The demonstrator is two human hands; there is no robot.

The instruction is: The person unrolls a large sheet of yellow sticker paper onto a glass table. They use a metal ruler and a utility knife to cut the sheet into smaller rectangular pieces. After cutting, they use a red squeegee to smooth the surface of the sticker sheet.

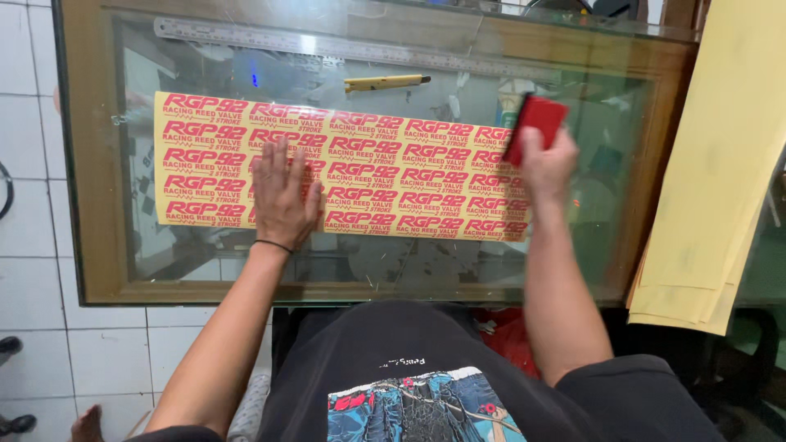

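One sticker sheet (344,168), one squeegee (534,127)

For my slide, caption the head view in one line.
Left hand flat on a yellow sticker sheet on a glass table; right hand holds a red squeegee at its edge.

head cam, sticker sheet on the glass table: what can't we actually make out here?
- Sticker sheet: the part under the flat left hand is covered; its right end sits behind the right hand.
- Red squeegee: lower edge hidden in the right hand's grip, so contact with the sheet is unclear.
- Metal ruler: markings too small, washed by glare.
- Yellow paper stack: cut off by the top and right frame edges.
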